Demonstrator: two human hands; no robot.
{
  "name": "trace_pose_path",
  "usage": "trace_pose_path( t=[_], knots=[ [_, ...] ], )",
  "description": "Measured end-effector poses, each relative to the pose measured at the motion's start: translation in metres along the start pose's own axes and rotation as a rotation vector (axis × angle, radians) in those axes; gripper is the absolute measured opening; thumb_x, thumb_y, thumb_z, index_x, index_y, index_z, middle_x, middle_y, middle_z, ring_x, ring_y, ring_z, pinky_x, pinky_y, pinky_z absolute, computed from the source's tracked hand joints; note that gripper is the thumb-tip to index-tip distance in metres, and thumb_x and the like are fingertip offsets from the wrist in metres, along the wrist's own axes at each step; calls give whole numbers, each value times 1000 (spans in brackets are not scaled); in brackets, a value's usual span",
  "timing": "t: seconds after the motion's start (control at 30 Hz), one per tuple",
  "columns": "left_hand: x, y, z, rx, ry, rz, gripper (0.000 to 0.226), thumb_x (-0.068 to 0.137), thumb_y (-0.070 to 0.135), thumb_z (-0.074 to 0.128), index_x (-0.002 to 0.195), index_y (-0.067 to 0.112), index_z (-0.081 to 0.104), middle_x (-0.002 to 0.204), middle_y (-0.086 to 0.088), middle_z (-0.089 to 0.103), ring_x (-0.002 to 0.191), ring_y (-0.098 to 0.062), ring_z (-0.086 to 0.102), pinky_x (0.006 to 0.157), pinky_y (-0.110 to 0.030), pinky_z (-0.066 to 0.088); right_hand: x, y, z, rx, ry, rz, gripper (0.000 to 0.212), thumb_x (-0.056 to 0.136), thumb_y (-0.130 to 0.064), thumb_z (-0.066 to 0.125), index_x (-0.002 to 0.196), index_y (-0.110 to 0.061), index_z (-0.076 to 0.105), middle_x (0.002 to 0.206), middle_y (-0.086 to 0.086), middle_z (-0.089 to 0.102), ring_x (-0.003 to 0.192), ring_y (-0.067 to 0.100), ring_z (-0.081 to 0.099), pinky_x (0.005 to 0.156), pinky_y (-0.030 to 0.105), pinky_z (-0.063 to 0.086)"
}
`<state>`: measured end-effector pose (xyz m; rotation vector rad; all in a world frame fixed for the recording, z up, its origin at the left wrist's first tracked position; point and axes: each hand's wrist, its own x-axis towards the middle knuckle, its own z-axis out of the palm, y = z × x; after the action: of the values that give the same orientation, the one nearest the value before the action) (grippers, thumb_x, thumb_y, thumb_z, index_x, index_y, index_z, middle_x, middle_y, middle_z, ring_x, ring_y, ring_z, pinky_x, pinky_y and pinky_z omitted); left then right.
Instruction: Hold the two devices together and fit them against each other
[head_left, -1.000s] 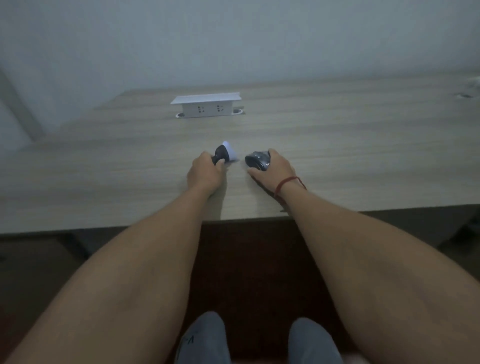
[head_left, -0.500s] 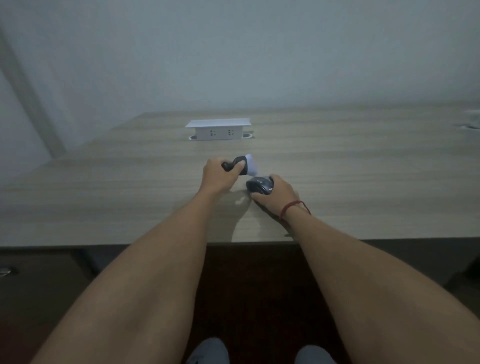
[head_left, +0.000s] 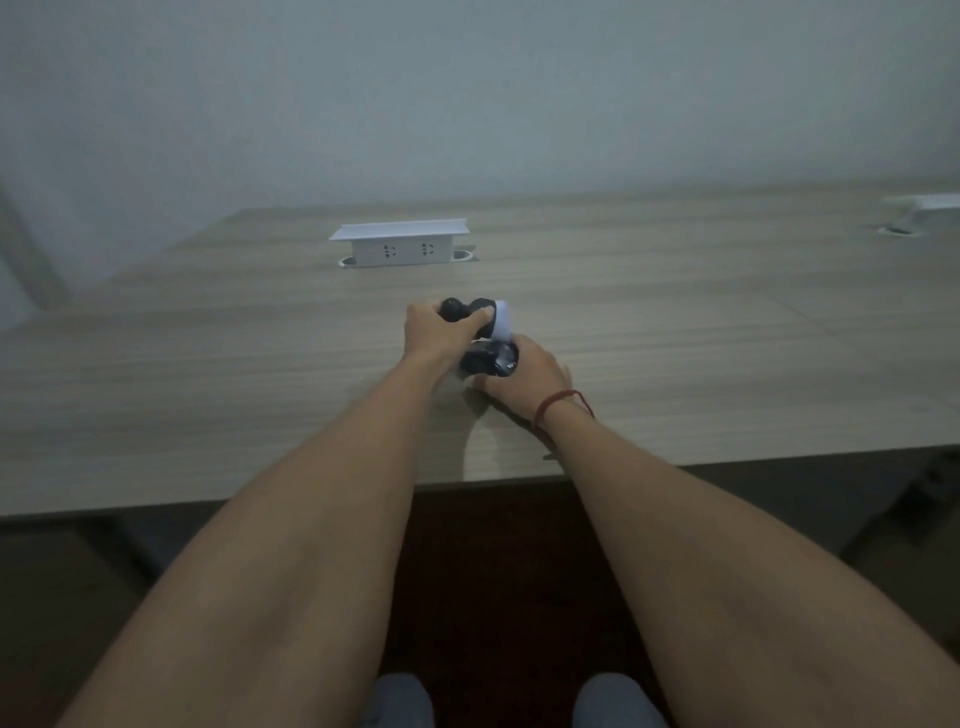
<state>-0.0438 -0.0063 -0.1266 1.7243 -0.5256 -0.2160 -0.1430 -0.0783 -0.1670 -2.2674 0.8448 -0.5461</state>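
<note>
Both arms are stretched out over the near part of the table (head_left: 208, 395), and the two hands meet a little in from its front edge. The left hand (head_left: 434, 332) is curled round a black handle (head_left: 457, 310) that ends in a white tip (head_left: 503, 318); the fingers wrap it from above, the thumb lying along it, so the tip points toward the right hand. I judge it is held that way to bring the white end onto the other thing.

The right hand (head_left: 530, 379) lies low on the table and grips a dark, rounded object (head_left: 491, 361) from its right side, the fingers curled about it and the thumb side toward the table. It seems pinned there to keep it from sliding. The object has a shiny dark face with a small pale mark; what it is I cannot tell in this dim light. The white tip sits right over the object's far edge, touching it or nearly so; I cannot tell which.

A red cord (head_left: 558, 402) circles the right wrist. Well beyond the hands, a white socket box (head_left: 400, 244) stands raised from the table with its lid up, two outlets facing this way. Another white fitting (head_left: 924, 208) shows at the far right edge. Grey knees (head_left: 618, 701) appear below.
</note>
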Motion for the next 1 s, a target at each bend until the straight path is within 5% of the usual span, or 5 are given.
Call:
trace_pose_path(
  t=[0.2,0.37,0.73,0.93,1.0],
  knots=[
    [-1,15,-11,118,-73,37,22,78,21,77,77,7,60,73,-6,53,67,-18,50,60,-25,43,3,1,2,-17,1,19,66,70,-52,70,126,-24,50,116,0,64,109,24,59,99,43,48],
    [1,35,-19,440,-283,12,17,87,19,65,86,3,62,90,-13,59,81,-25,54,78,-36,53,5,1,4,-29,7,15,54,70,-53,71,112,-26,52,104,-2,65,101,24,61,94,44,51],
    [15,76,-7,884,-444,108,39,73,31,79,99,3,73,99,-13,73,79,-23,67,85,-38,60,7,5,4,-21,-18,-11,63,72,-56,72,119,-21,52,113,2,66,107,23,61,100,43,47],
    [8,75,5,990,-408,121,58,71,40,77,111,0,61,96,-11,73,80,-21,70,62,-30,56,7,3,4,-6,-8,4,57,75,-56,67,116,-20,53,105,2,66,102,23,62,99,42,47],
    [7,70,10,940,-382,128,62,73,40,76,115,-3,59,98,-13,71,89,-26,70,70,-35,59,8,4,5,-10,-4,5,58,74,-57,67,117,-21,54,107,2,68,104,23,62,100,42,47]
  ],
)
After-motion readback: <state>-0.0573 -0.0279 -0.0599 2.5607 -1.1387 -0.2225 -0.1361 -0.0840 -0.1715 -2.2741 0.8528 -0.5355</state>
